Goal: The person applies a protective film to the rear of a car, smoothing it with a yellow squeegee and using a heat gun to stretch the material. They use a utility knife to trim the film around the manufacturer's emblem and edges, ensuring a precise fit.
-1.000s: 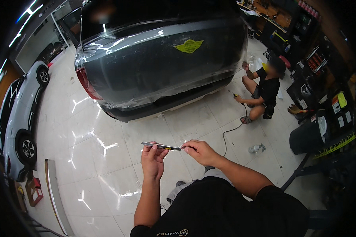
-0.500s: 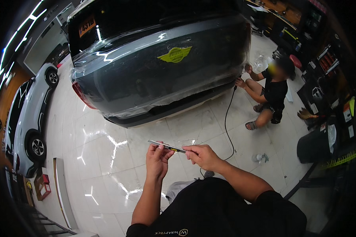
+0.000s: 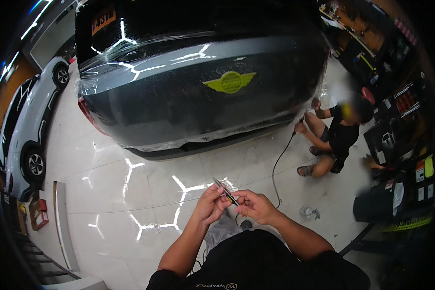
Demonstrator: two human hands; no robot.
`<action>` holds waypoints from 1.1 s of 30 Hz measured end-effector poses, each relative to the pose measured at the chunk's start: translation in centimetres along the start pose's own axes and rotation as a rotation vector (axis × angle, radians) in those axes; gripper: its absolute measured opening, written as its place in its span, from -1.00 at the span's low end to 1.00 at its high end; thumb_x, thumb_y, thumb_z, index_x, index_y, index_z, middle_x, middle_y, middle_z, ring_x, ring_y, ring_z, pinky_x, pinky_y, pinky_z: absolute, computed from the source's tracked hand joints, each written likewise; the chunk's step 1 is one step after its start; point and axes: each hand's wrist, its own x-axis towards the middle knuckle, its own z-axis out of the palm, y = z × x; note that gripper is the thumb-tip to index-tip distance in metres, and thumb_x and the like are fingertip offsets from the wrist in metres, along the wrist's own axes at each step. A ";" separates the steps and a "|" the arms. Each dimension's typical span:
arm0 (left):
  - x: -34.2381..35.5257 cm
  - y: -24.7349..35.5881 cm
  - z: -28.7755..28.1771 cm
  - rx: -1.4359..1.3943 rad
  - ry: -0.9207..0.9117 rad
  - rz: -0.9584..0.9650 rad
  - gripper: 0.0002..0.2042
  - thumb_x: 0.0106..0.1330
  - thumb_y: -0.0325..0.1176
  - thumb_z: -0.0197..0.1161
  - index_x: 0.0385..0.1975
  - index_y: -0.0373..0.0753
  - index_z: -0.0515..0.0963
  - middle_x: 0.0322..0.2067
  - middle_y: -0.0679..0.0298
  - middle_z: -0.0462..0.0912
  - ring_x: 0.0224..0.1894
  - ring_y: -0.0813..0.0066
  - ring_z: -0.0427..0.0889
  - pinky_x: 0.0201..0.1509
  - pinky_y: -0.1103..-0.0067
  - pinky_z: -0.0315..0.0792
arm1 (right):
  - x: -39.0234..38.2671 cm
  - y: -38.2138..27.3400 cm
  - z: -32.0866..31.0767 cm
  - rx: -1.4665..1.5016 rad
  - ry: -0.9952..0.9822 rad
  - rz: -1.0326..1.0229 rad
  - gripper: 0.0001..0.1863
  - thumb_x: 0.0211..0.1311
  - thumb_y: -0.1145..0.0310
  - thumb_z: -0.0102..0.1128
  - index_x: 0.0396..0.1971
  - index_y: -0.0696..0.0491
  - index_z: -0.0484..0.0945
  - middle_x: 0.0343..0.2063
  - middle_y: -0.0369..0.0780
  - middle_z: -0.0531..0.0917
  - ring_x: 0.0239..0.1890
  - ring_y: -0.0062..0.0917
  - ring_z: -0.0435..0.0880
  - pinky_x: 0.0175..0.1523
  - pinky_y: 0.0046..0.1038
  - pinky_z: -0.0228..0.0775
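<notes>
head view: the left hand, its fingers curled in, pinches a slim silver-and-black tool between thumb and fingertips. the right hand has thumb and fingers closed on the tool's lower end, so it slants between both hands, above the pale tiled floor. to the right, a clear spray bottle stands on the tiles. beyond, clear film covers the back of a dark grey car with a yellow-green winged emblem; a co-worker crouches beside its right corner.
</notes>
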 end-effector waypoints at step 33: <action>24.2 8.1 7.2 1.478 0.534 1.454 -0.67 0.25 -0.50 0.22 0.02 -0.35 0.52 0.11 0.03 0.46 0.15 0.17 0.47 0.20 0.41 0.32 | 23.4 -10.9 -21.1 -1.048 0.154 -0.706 -0.76 0.21 0.57 0.13 -0.10 0.20 0.47 -0.33 -0.03 0.60 -0.39 -0.22 0.62 -0.28 -0.38 0.46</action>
